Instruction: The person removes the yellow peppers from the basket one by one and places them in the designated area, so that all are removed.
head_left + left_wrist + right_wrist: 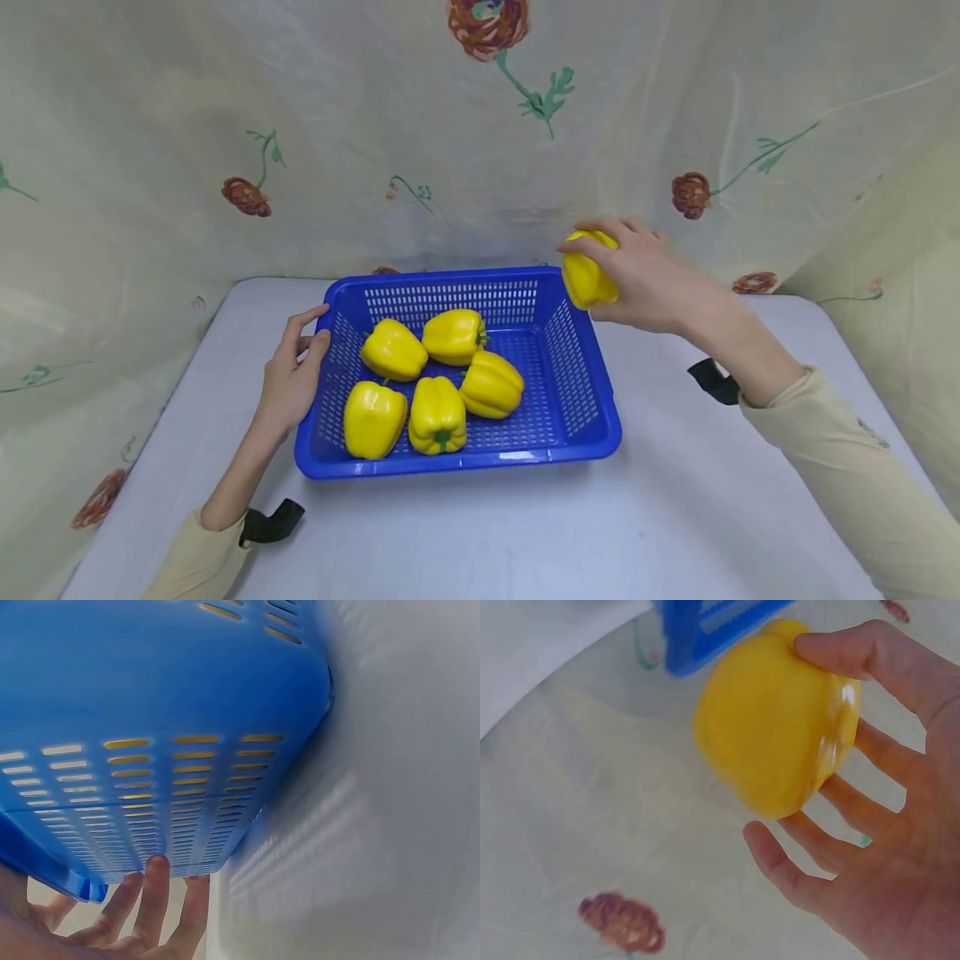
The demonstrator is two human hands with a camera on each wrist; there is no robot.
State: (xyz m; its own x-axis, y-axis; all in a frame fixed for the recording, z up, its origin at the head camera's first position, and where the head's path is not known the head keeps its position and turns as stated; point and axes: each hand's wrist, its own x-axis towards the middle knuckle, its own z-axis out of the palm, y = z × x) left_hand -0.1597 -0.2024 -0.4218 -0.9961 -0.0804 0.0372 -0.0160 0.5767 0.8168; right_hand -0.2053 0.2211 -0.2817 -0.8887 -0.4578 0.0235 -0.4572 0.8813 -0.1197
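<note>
My right hand [648, 279] holds a yellow bell pepper [585, 279] in the air by the back right corner of the blue plastic basket [465, 465]. In the right wrist view the thumb lies on one side of this pepper [772, 727] and fingers pass behind it; the little finger stands off. My left hand [288, 383] grips the basket's left side, thumb at the rim, with fingertips [156, 866] against the slotted outer wall. Several more yellow bell peppers [491, 385] lie inside, mostly toward the left and middle. The held pepper's stem is hidden.
The basket stands on a table with a white cover [480, 533]. Behind and at both sides hangs a pale curtain [337, 100] with brown flowers and green stems. A black strap piece [273, 522] sits at the left wrist, another [712, 382] at the right.
</note>
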